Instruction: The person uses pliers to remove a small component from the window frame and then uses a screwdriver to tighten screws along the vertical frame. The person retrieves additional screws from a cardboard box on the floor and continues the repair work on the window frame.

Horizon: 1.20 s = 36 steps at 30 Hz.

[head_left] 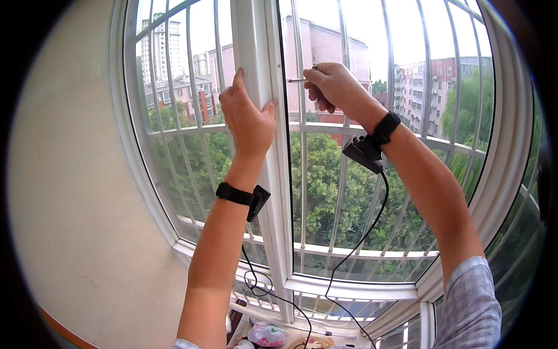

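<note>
A white upright window frame post (254, 52) runs down the middle of the view. My left hand (249, 116) grips it, thumb on the right face and index finger pointing up along the left edge; the other fingertips are partly hidden. To the right, in front of the glass, my right hand (337, 87) is closed around a screwdriver. The screwdriver's thin metal shaft (297, 80) points left, its tip close to the post's right edge; whether it touches I cannot tell. Most of the handle is hidden, and a small metal piece (314, 66) sticks up above my fingers.
Black straps with box-shaped devices (363, 152) sit on both wrists, and black cables (363, 241) hang from them. Metal bars (342, 192) stand outside the glass. A beige wall (70, 151) is on the left. Below lies a sill with a plastic bag (267, 334) and other items.
</note>
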Tool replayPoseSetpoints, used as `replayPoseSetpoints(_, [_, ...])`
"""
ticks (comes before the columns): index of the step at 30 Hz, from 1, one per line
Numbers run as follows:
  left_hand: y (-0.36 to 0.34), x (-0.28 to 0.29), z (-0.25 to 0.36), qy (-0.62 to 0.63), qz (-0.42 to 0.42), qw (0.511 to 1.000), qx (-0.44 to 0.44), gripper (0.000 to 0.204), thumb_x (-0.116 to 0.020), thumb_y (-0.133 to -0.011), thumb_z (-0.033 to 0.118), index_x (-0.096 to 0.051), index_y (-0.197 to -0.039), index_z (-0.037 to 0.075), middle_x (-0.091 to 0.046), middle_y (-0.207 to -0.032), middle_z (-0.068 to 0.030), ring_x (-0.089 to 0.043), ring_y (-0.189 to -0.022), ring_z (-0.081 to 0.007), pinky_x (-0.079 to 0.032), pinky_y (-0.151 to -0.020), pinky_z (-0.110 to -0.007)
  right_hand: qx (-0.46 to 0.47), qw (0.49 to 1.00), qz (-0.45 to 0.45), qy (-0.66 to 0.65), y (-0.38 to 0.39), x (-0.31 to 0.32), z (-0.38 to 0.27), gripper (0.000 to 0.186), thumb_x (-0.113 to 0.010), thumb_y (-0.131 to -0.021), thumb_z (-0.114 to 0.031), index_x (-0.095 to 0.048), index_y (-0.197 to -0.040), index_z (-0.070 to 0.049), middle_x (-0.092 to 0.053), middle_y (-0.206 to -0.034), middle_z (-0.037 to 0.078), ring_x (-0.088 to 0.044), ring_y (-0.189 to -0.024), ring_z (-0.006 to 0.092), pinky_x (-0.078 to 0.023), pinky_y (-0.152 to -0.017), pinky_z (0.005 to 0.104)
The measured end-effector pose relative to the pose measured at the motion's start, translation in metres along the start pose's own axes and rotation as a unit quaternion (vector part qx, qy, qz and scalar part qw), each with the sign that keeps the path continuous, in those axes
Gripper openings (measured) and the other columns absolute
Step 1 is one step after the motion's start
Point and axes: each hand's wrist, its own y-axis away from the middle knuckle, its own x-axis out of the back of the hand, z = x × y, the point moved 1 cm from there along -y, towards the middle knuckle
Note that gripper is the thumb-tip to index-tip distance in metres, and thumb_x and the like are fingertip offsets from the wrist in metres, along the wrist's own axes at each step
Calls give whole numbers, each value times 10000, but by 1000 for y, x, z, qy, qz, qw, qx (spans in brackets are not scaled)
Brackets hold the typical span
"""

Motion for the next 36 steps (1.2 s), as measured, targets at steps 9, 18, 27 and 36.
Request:
replayPoseSetpoints(9, [2,9,20,-142,6,985,-98,468,-881,-755,144,-659,-1164,93,-406,-1385,-191,-419,-1289,-401,-373,-1065,-514,-82,987,-44,-131,94,-6,65,338,-537,-1066,-278,-614,-854,-25,-593,-625,3,-538,-451,68,-389,-375,227])
replayPoseSetpoints(18, [22,-7,26,-195,-4,976,-97,197,-845,-784,142,-731,-892,24,-349,-1538,-242,-363,-1377,-438,-346,-1107,-527,-168,949,-82,-256,190,-39,127,329,-533,-1069,-250,-608,-839,-28,-588,-623,6,-518,-451,65,-390,-387,236])
replayPoseSetpoints(27, [31,-17,30,-197,45,977,-66,135,-814,-781,100,-713,-775,12,-375,-1538,-237,-365,-1385,-443,-357,-1080,-544,-247,917,-87,-301,246,-48,169,298,-530,-1060,-229,-616,-863,-24,-609,-637,15,-537,-455,73,-387,-387,228])
replayPoseSetpoints(36, [32,-23,33,-196,72,977,-50,114,-814,-769,76,-715,-764,20,-389,-1529,-227,-393,-1337,-428,-364,-1069,-526,-293,896,-85,-322,275,-53,187,302,-521,-1066,-234,-621,-870,-26,-598,-637,4,-521,-457,71,-382,-395,235])
